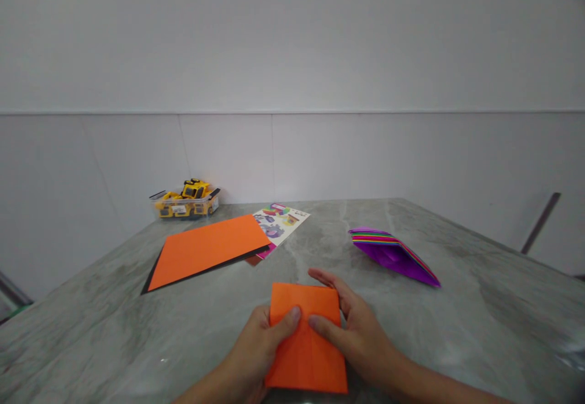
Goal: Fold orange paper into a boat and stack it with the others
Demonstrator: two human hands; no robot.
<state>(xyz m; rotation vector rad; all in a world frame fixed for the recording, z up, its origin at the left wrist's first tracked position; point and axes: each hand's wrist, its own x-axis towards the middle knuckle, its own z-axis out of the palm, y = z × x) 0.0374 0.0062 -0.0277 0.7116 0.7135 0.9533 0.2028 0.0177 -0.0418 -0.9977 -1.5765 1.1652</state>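
A grey, marble-patterned bench [219, 312] is running across the scene. At its far left, a clear plastic box [179, 209] is holding yellow toy vehicles [195, 191]. Nearer, a flat, smooth orange sheet [208, 251] is lying over a black sheet [145, 289] whose edges are showing as a dark border. Just right of these, a printed sheet [283, 221] with colourful pictures is partly tucking under them. In front, the left hand [256, 343] is gripping the left side of a folded orange paper [305, 352], thumb on its face. The paper is resting between both hands, near the bench's close edge; it is looking matte, roughly rectangular and creased down the middle. The right hand [361, 334] is grasping its right side, thumb pressing the face, a finger reaching past the top edge. Farther right, a purple folded bundle [393, 256] is showing striped, many-coloured layers and a pointed end.
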